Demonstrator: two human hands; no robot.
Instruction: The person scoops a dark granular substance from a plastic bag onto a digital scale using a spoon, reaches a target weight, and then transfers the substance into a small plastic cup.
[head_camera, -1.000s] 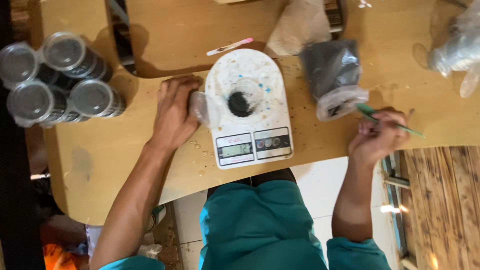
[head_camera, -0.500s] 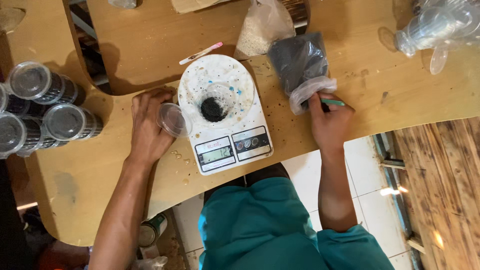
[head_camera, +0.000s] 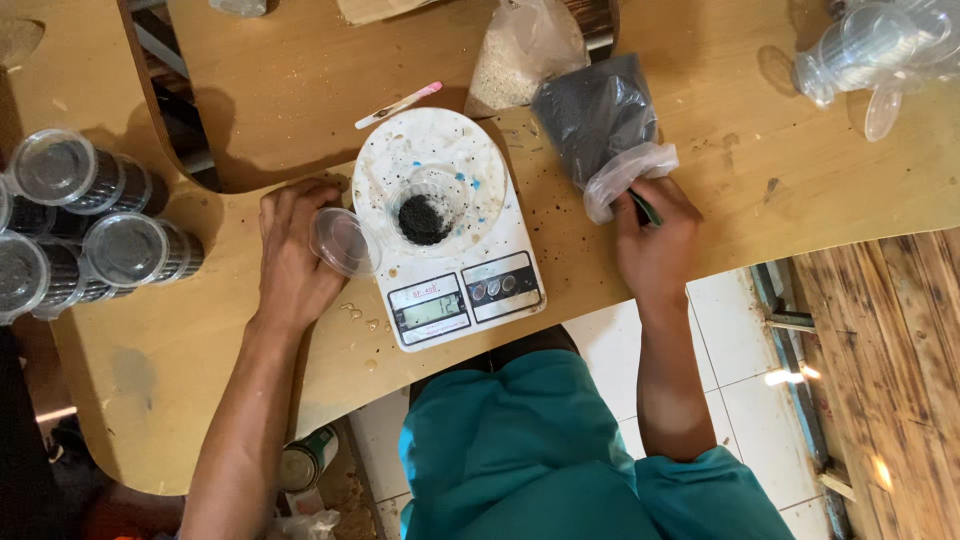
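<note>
- Here, a clear lid (head_camera: 343, 240) is pinched by the left hand (head_camera: 290, 250) fingers, just beside the white scale (head_camera: 450, 225).
- A green tool (head_camera: 645, 208) is gripped in the right hand (head_camera: 655, 245), at the dark bag's (head_camera: 600, 120) mouth.
- A clear cup (head_camera: 425, 205) of dark grains sits on the scale.

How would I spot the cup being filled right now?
Find the white scale at the middle of the wooden table. The clear cup stands on its round plate, open, with a small dark heap inside. The other cups, stacked at the table's left edge, have lids.
</note>
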